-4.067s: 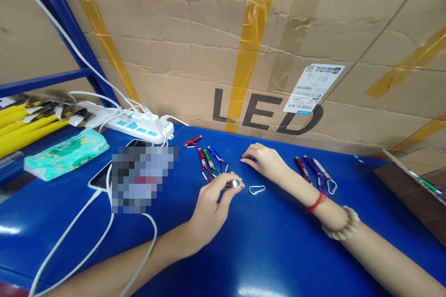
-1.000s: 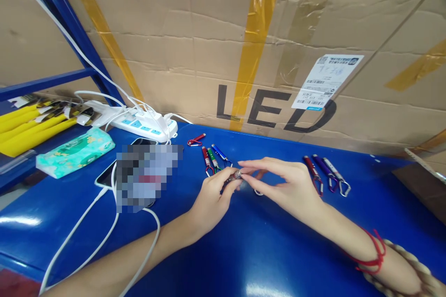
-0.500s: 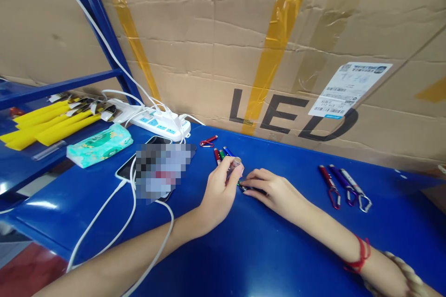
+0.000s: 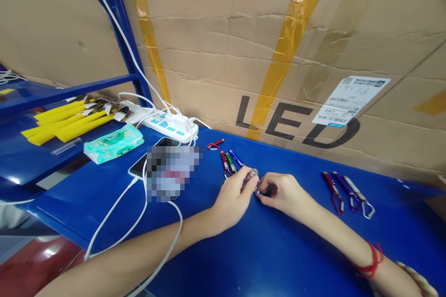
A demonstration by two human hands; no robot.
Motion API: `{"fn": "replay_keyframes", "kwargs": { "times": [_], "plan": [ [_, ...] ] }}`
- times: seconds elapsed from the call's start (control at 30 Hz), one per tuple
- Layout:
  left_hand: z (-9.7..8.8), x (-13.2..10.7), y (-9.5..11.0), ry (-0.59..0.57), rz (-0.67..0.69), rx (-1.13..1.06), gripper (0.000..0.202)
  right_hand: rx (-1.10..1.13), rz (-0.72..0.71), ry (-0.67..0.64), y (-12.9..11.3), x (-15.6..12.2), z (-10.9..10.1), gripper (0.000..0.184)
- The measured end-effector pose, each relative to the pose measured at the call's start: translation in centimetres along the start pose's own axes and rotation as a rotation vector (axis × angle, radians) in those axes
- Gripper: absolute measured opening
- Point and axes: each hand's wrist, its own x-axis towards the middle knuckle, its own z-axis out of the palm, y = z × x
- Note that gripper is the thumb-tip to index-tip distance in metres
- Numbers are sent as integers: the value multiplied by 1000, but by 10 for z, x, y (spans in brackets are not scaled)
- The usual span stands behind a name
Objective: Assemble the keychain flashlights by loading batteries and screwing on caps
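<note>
My left hand rests on the blue table with its fingers pinched round a small silver keychain flashlight. My right hand is right beside it, fingers curled round a small silver clip that touches the flashlight's end. Just behind my hands lie three small flashlights, red, green and blue, and a loose red clip. Three more flashlights, red, purple and silver, lie to the right.
A large taped cardboard box marked LED stands behind the table. At the left are a phone with a white cable, a white power strip, a teal tissue pack and yellow packets on a blue shelf.
My right hand went from lying flat on the table to curling round the silver clip and meeting the flashlight in my left hand. The view shifted left.
</note>
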Motion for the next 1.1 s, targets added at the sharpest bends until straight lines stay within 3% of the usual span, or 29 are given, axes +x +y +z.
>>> {"fn": "replay_keyframes", "kwargs": {
  "times": [0.23,0.33,0.47,0.6,0.83,1.0,1.1],
  "plan": [
    [5,-6,4,7,12,-39,16,80,-50,-54,-7,-1,-5,4],
    [6,-8,7,2,10,-64,18,96,-51,-45,-8,-6,-11,14],
    [9,-14,9,-37,8,-99,21,90,-44,125,-9,-16,-28,27],
    [12,-21,13,-121,40,-108,21,58,-82,281,-19,-25,-47,27],
    [7,-23,20,-173,122,-58,14,126,-149,172,-42,-40,-54,23],
    [4,-22,23,-163,136,10,11,269,-28,255,-46,-44,-58,17],
    [4,-20,22,-159,208,32,12,377,52,223,-44,-44,-58,18]
  ]
}}
